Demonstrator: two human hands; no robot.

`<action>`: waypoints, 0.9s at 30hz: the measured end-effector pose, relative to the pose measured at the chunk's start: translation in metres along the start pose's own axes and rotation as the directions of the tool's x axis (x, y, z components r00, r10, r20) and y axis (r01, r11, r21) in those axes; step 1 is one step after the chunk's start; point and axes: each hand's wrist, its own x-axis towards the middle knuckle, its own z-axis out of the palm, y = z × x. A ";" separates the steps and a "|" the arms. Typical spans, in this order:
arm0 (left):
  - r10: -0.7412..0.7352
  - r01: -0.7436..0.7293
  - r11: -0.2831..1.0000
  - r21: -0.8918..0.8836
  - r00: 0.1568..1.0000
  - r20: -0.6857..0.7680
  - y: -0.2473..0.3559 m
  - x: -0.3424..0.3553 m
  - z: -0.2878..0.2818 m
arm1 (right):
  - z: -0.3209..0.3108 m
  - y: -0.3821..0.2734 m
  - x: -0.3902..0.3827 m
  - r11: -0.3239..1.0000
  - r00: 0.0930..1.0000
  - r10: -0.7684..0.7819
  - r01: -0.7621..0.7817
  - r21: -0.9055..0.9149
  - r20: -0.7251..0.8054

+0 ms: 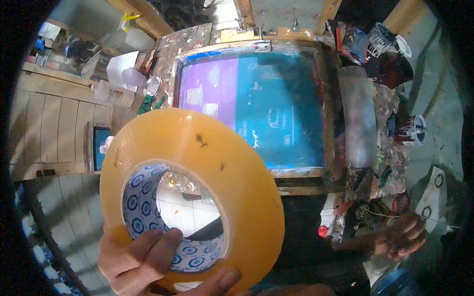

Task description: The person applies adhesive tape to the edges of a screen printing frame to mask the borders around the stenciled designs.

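A large roll of clear, yellowish tape [247,197] fills the lower middle of the head view, with a white core printed in a blue pattern. My left hand [138,256] grips it from below, fingers hooked into the hole and thumb on the rim. At the lower right, my right hand [400,237] has curled fingers, apart from the roll; whether anything is in them I cannot make out. Behind the roll lies a framed printing screen [276,89], half lilac and half teal, with pale markings.
Paint-spattered worktop [182,34] surrounds the screen. Bottles [113,93] and a spray bottle [138,34] stand at left, beside a small framed screen [98,148]. A long greyish translucent piece [358,113], paint-streaked pots [414,130] and rags occupy the right. A wooden panel [54,123] is at far left.
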 end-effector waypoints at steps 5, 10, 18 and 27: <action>-0.137 0.155 0.985 0.079 0.970 -0.202 0.009 0.004 0.014 | 0.045 0.056 0.015 0.962 0.917 0.245 -0.270 0.038 0.315; -0.292 0.289 0.956 0.047 0.955 0.061 -0.005 0.004 0.021 | 0.095 0.054 0.032 0.832 0.750 0.408 -0.070 -0.551 0.521; -0.431 0.407 0.894 0.188 0.895 0.114 -0.134 -0.086 0.226 | 0.127 0.051 0.062 0.711 0.649 0.336 0.301 -0.636 0.683; -0.444 0.396 0.832 0.388 0.895 0.039 -0.155 -0.128 0.308 | 0.172 0.055 0.083 0.867 0.468 0.224 0.305 -0.395 0.855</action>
